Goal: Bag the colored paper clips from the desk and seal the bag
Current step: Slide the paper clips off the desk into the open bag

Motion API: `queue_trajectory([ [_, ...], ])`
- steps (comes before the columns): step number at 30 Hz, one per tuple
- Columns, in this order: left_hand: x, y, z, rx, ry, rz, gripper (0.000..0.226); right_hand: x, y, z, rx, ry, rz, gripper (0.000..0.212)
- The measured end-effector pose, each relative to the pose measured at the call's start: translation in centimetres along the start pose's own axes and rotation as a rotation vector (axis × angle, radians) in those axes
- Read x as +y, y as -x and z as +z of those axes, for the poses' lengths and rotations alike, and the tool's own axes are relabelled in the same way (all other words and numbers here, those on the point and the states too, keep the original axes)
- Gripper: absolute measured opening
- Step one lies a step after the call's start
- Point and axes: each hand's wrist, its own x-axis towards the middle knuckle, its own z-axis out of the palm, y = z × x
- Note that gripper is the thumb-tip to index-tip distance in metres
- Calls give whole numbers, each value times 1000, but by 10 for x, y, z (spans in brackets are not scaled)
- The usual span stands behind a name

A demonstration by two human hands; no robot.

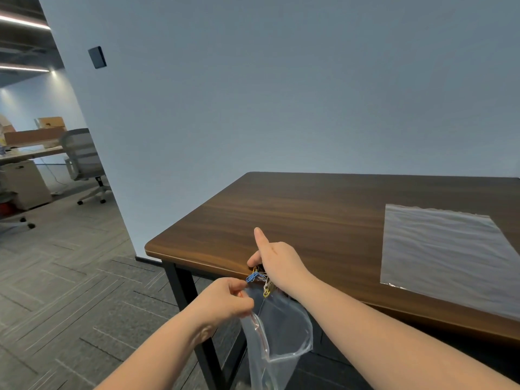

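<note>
A clear zip bag (pixel 277 330) hangs below the front edge of the dark wooden desk (pixel 323 215), its mouth held wide. My left hand (pixel 225 301) pinches the bag's near rim by the red zip strip. My right hand (pixel 277 263) rests at the desk edge, index finger stretched out, cupped over a bunch of colored paper clips (pixel 259 277). Blue, yellow and white clips stick out from under the palm, right above the bag's mouth. The rest of the bunch is hidden by the hand.
A second clear plastic bag (pixel 447 257) lies flat on the desk's right side. A grey wall stands behind the desk. To the left are carpeted floor, an office chair (pixel 84 161) and another desk.
</note>
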Motion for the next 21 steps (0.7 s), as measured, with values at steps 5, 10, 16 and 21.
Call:
queue_trajectory([
  [5,-3,0,-2,-16,-15,-12,57,2,15,3,-6,-18,-10,74],
  [10,-1,4,-2,-16,-28,-5,58,2,28,5,4,-27,-17,65],
  [16,1,5,-1,-8,7,-1,50,6,44,8,36,-71,-35,65],
  [21,4,6,1,-4,22,-25,23,5,49,4,-17,-193,-14,66],
])
